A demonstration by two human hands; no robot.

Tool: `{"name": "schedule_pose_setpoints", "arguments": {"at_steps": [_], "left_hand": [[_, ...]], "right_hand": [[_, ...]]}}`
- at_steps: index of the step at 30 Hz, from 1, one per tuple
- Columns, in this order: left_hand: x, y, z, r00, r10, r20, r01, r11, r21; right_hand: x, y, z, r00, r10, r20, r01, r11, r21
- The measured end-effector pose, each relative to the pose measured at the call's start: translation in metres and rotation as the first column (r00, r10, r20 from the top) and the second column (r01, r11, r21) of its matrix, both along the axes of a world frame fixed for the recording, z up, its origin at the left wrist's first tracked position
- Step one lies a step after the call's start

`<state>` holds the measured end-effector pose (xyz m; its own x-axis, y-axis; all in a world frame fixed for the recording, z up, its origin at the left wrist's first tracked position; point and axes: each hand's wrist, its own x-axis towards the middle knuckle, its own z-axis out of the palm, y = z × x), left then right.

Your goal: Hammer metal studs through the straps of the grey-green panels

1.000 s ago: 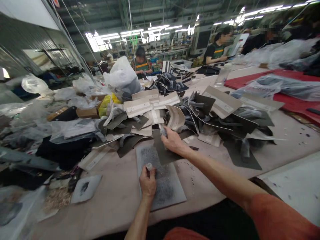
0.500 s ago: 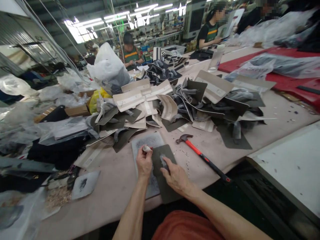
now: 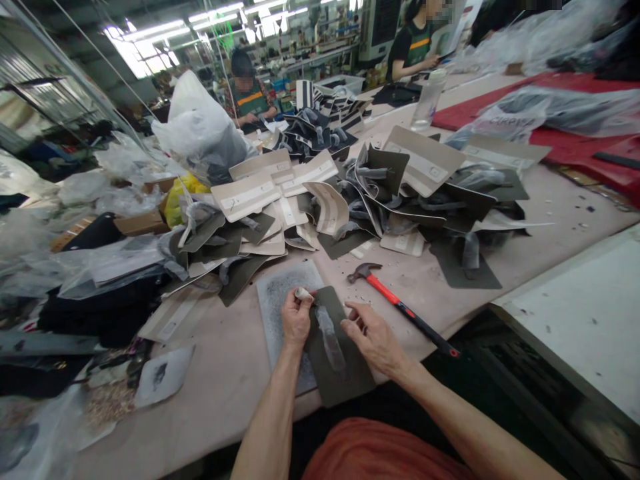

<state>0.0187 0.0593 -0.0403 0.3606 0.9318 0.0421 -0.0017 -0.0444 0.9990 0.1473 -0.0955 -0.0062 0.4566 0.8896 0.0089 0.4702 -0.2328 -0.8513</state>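
A dark grey-green panel [image 3: 356, 373] lies partly over a speckled pale board [image 3: 273, 293] at the table's front edge. A strip in clear plastic wrap [image 3: 331, 343] runs down the panel's middle. My left hand [image 3: 296, 321] is closed around a small white cylindrical thing [image 3: 303, 293], at the panel's upper left edge. My right hand [image 3: 373, 337] is over the panel's right edge, index finger stretched out and thumb apart from it; nothing shows between them. To its right rests a claw hammer [image 3: 400, 305] with a red and black handle.
Behind the board spreads a heap of beige and dark panels [image 3: 325, 207] with wrapped strips. Plastic bags [image 3: 195, 127] crowd the left. A clear bottle [image 3: 429, 100] stands farther back. A white surface [image 3: 590, 320] borders the right. Several people sit across the tables.
My right hand has come off the wrapped strip and moved right, uncovering it. The panel has turned slightly. My left hand keeps its hold on the white cylinder. The camera view has shifted.
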Motion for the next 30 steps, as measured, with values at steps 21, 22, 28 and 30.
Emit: {"name": "schedule_pose_setpoints", "arguments": {"at_steps": [21, 22, 28, 30], "left_hand": [[0.006, -0.009, -0.003, 0.977, 0.043, -0.207, 0.0, 0.979, 0.202], [0.005, -0.009, -0.002, 0.974, 0.024, -0.225, 0.028, 0.973, 0.227], [0.003, -0.008, 0.002, 0.955, -0.044, -0.293, 0.137, 0.942, 0.306], [0.002, -0.007, 0.0, 0.944, -0.049, -0.326, 0.16, 0.932, 0.325]], "right_hand": [[0.082, -0.008, -0.003, 0.672, -0.271, -0.689, -0.04, 0.916, -0.399], [0.076, -0.006, 0.003, 0.629, -0.283, -0.724, -0.037, 0.92, -0.391], [0.055, 0.004, 0.065, 0.918, -0.131, -0.373, 0.118, 0.991, -0.057], [0.051, 0.003, 0.078, 0.997, -0.075, 0.037, 0.07, 0.99, 0.126]]}}
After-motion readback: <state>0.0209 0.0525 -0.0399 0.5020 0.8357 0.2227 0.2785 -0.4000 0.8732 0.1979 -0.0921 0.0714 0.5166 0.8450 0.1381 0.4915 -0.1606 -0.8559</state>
